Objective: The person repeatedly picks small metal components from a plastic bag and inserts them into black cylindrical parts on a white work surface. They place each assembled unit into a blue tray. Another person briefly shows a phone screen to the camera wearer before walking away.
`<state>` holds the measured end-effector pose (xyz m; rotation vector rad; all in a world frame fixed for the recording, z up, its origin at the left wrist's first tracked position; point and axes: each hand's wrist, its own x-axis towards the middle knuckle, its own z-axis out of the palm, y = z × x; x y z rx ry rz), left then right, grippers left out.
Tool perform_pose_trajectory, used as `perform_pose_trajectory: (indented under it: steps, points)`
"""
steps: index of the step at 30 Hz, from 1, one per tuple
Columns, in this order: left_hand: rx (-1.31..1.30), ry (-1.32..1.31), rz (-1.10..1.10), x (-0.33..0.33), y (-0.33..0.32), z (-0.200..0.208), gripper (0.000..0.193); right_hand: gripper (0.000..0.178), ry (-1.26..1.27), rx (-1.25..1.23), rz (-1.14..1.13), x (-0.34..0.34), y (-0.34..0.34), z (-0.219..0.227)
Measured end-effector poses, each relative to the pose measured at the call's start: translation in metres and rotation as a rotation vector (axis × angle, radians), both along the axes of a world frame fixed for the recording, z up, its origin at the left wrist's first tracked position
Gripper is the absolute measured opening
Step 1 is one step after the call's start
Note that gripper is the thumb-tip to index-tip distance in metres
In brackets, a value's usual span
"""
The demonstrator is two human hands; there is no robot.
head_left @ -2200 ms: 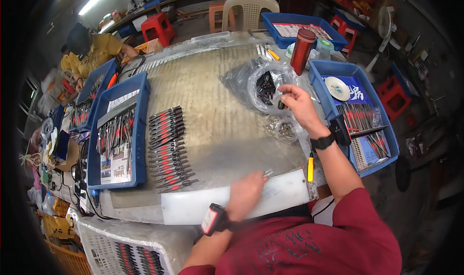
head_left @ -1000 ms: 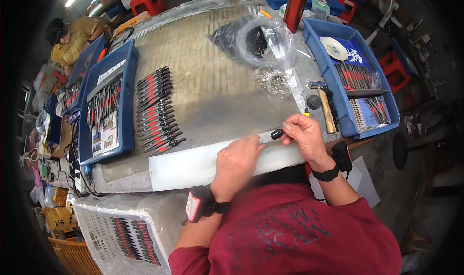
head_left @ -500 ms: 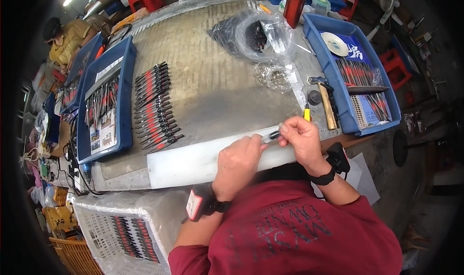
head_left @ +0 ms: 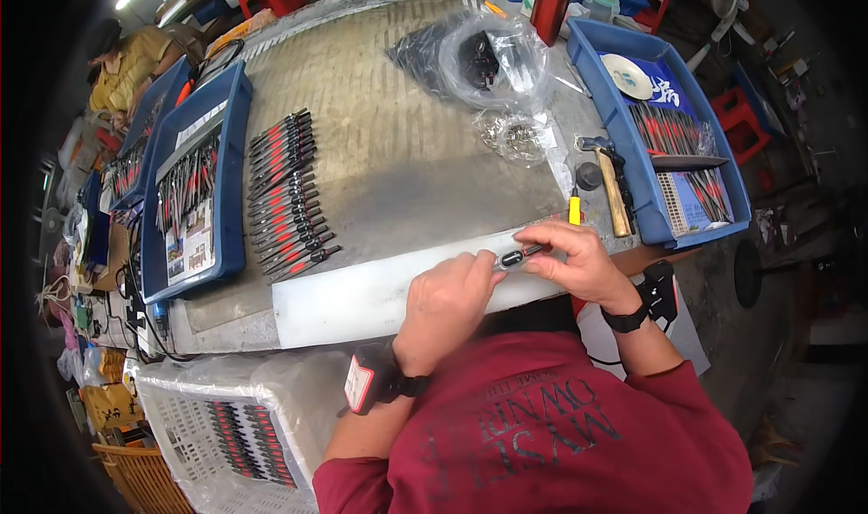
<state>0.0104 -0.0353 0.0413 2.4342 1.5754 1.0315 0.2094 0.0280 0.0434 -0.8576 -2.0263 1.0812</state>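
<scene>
Above the near edge of the table, my two hands meet at a slim pen-like tool (head_left: 513, 258) with a dark and greyish body. My left hand (head_left: 448, 304) is closed, with thumb and forefinger pinching its left end. Thumb and fingers of my right hand (head_left: 583, 263) close on its right end, where a reddish-black shaft shows between them. The tool lies nearly level over a white board (head_left: 362, 297). Left of the board's far side, several black-and-red pen-like pieces (head_left: 287, 193) lie in a slanted row.
Blue trays with similar pieces stand left (head_left: 237, 179) and right (head_left: 624, 170). A hammer (head_left: 613, 193), a yellow-handled tool (head_left: 574, 210) and clear bags (head_left: 515, 139) lie right of centre. A white plastic-lined crate (head_left: 167, 405) stands below the left edge. Another person (head_left: 136, 66) sits far left.
My right hand has turned and shifted slightly, its fingers now lying along the right end. A reddish-black shaft now shows between its fingers. My left hand keeps its pinch.
</scene>
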Motion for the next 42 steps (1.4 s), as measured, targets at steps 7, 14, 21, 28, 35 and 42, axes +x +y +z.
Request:
perform_pose_trajectory:
  steps: [7, 14, 21, 28, 35, 42]
  points:
    - [-0.022, 0.001, -0.033, 0.001, -0.002, 0.002, 0.019, 0.021, -0.114, 0.233, 0.126, 0.004, 0.004, 0.003]
    - [-0.022, 0.035, -0.066, 0.003, -0.006, 0.003, 0.018, 0.018, -0.110, 0.303, 0.193, 0.006, 0.004, 0.000]
    - [-0.029, 0.071, -0.073, 0.005, -0.007, 0.005, 0.018, 0.017, -0.105, 0.374, 0.191, 0.006, 0.002, 0.001]
    - [-0.053, 0.049, -0.067, 0.003, -0.003, 0.012, 0.025, 0.018, -0.046, 0.267, 0.134, 0.005, 0.006, 0.002]
    - [-0.010, 0.056, -0.068, 0.002, 0.001, 0.010, 0.020, 0.020, -0.042, 0.205, 0.139, 0.007, 0.004, 0.000]
    - [-0.014, 0.034, -0.065, 0.003, 0.000, 0.008, 0.017, 0.020, -0.060, 0.232, 0.119, 0.008, 0.002, -0.005]
